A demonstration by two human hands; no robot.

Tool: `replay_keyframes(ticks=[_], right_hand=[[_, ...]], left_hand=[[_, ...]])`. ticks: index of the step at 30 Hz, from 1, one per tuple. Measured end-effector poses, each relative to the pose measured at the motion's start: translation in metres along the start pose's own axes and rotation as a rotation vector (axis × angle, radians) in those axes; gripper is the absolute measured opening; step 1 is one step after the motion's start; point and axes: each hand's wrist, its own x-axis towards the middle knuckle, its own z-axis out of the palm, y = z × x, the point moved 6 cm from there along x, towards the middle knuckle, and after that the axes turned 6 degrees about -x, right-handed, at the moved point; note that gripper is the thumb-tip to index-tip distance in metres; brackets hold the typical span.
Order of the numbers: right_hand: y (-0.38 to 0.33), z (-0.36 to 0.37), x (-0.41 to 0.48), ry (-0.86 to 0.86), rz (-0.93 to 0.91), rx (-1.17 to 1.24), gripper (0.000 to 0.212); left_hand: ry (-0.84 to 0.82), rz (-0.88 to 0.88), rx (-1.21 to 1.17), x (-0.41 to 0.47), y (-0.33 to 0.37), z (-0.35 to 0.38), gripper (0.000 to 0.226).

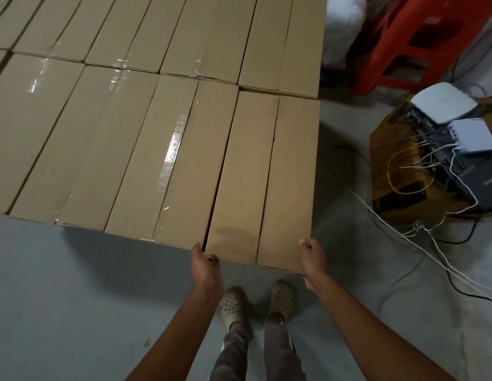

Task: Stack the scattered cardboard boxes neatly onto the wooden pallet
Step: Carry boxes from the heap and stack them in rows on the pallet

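Head view: 1 long cardboard box (262,177) sits at the right end of the stacked row (101,133), flush against its neighbour. Left hand (205,264) and right hand (312,257) grip its 2 near corners. Right of it, white devices (456,105) and tangled cables (410,171) rest on another carton; writing there is unreadable. Red stool (415,37) beyond.

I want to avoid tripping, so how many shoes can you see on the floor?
2. The left shoe and the right shoe are side by side on the floor, below the box both hands hold.
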Motion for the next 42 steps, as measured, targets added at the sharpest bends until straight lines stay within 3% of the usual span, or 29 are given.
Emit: replay_keyframes(ticks=[14, 16, 18, 21, 24, 27, 31, 36, 42], right_hand=[[-0.005, 0.002, 0.005, 0.063, -0.126, -0.064, 0.036], [-0.01, 0.005, 0.002, 0.068, -0.148, -0.152, 0.048], [-0.014, 0.012, -0.005, 0.059, -0.174, -0.33, 0.075], [-0.024, 0.022, -0.026, 0.177, -0.469, -0.927, 0.097], [-0.032, 0.049, -0.046, 0.136, -0.869, -1.191, 0.109], [-0.035, 0.081, -0.057, 0.012, -1.003, -1.32, 0.122], [-0.048, 0.106, -0.063, -0.015, -0.984, -1.445, 0.125], [-0.052, 0.124, -0.053, 0.043, -0.912, -1.488, 0.118], [-0.048, 0.132, -0.048, 0.091, -0.972, -1.465, 0.116]], left_hand=[[-0.037, -0.148, -0.31, 0.009, 0.005, -0.009, 0.072], [-0.064, -0.167, -0.354, 0.01, 0.007, -0.011, 0.079], [-0.074, -0.159, -0.347, 0.01, 0.01, -0.016, 0.083], [0.037, 0.007, -0.019, 0.004, 0.016, -0.033, 0.07], [0.09, 0.463, 0.596, -0.009, 0.043, -0.053, 0.064], [-0.096, 0.926, 1.226, -0.001, 0.064, -0.054, 0.076], [-0.462, 1.194, 1.825, 0.031, 0.069, -0.035, 0.108], [-0.621, 1.338, 2.149, 0.071, 0.086, -0.003, 0.136], [-0.723, 1.364, 2.198, 0.09, 0.086, 0.011, 0.13]])
